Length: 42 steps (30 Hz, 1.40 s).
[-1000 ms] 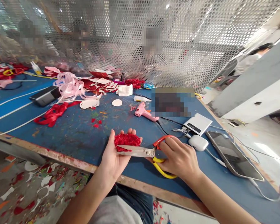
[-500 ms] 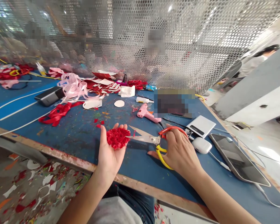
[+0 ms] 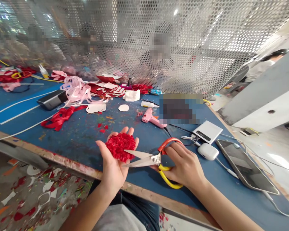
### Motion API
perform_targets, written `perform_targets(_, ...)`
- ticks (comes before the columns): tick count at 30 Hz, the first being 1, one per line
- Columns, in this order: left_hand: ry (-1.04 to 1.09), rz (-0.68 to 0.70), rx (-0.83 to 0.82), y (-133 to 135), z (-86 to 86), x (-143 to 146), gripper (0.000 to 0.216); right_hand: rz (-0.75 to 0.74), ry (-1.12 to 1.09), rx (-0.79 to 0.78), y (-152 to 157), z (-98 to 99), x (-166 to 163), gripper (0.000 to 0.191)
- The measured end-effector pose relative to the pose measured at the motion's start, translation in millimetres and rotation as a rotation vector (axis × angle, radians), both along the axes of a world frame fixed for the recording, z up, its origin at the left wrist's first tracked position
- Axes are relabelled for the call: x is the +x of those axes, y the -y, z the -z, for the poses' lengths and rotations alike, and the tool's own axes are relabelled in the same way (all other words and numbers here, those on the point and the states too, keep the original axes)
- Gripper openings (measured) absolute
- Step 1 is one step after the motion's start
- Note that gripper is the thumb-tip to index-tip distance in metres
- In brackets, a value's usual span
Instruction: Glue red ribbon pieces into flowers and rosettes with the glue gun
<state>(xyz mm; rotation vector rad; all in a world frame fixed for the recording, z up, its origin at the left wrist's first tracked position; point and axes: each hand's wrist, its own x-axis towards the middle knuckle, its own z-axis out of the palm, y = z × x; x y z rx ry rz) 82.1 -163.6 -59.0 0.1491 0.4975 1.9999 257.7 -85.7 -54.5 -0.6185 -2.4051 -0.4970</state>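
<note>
A round red ruffled flower (image 3: 120, 147) lies face up on the palm of my left hand (image 3: 115, 170), its fingers behind it and the thumb out to the side. My right hand (image 3: 185, 163) grips a pair of scissors (image 3: 156, 159) with one red and one yellow handle. Their blades are spread apart; one tip is over the flower's lower right part, the other by the base of my left palm. Beyond my hands, a pink glue gun (image 3: 153, 118) lies on the blue table (image 3: 82, 146), with small red scraps (image 3: 102, 131) to its left.
Red ribbon (image 3: 60, 118), pink ribbon (image 3: 77, 88) and a black power bank (image 3: 51, 99) lie on the left. A white power bank (image 3: 208, 132), earphone case (image 3: 208, 151) and tablet (image 3: 247, 166) with cables occupy the right. A perforated metal screen (image 3: 135, 41) stands behind; people sit beyond it.
The scissors have moved left and turned, so their blades now reach over the flower and my left palm. My left hand has opened wider and tilts the flower more towards me.
</note>
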Motion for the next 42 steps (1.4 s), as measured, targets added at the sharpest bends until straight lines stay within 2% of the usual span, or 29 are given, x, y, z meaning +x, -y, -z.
perform_targets(6, 0.105, 0.084, 0.014, -1, 0.8, 10, 0.052, -0.004, 0.012, 0.011, 2, -0.3, 1, 0.034)
perform_targets(13, 0.122, 0.056, -0.05, -5, -4.1, 8, 0.049, 0.03, 0.03, 0.136, 2, -0.4, 5, 0.034)
perform_targets(19, 0.058, 0.037, -0.102, -6, -2.6, 5, 0.045, 0.02, 0.06, 0.187, 2, 1.8, 5, 0.036)
perform_targets(26, -0.053, 0.038, -0.053, -8, 2.8, 3, 0.037, 0.005, 0.079, 0.176, 1, 4.5, 6, 0.035)
perform_targets(30, -0.113, -0.024, -0.033, -9, 5.5, 2, 0.035, 0.0, 0.085, 0.143, 2, 6.2, 7, 0.034)
perform_targets(38, -0.201, -0.07, -0.055, -12, 6.3, -16, 0.038, 0.235, 0.094, -0.037, -13, -0.2, 9, 0.029)
perform_targets(40, -0.226, -0.083, -0.063, -10, 5.8, -24, 0.043, 0.266, 0.118, -0.027, -16, -2.6, 10, 0.028)
perform_targets(42, -0.256, -0.078, -0.061, -8, 5.6, -30, 0.046, 0.311, 0.126, 0.06, -16, -5.3, 12, 0.02)
